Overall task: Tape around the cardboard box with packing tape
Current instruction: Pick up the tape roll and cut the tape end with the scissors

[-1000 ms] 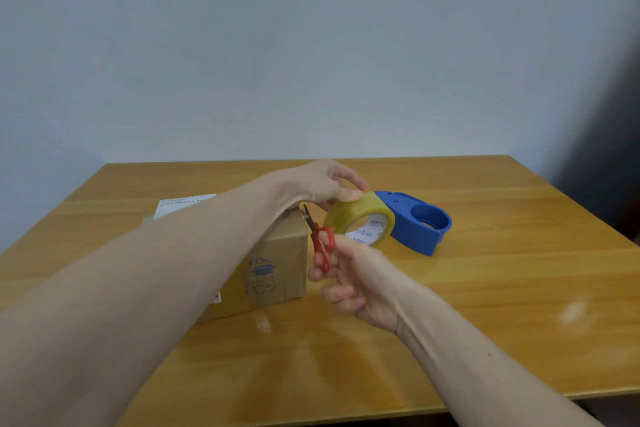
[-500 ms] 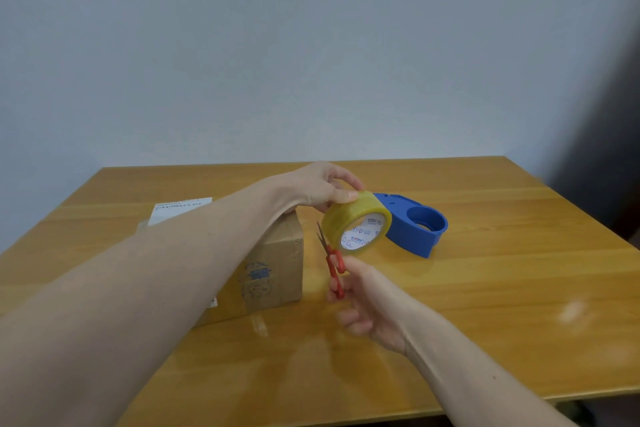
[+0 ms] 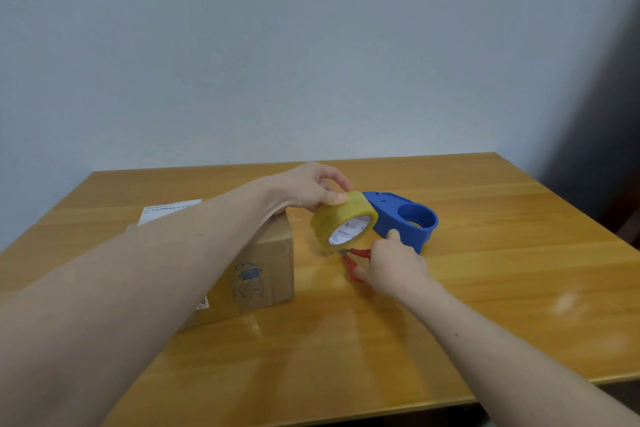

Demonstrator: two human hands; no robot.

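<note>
A brown cardboard box with a white label sits on the wooden table, mostly hidden behind my left forearm. My left hand grips a roll of yellowish packing tape, held tilted just right of the box's top corner. My right hand holds small red-handled scissors low at the table, their tip right under the roll. Any tape strip between roll and box is too faint to make out.
A blue tape dispenser lies on the table just behind the roll and my right hand. The table's front edge runs across the lower right, with a dark area beyond the right side.
My right hand lowered the scissors from beside the box's corner down to the table under the roll. My left hand kept holding the roll and drifted slightly right.
</note>
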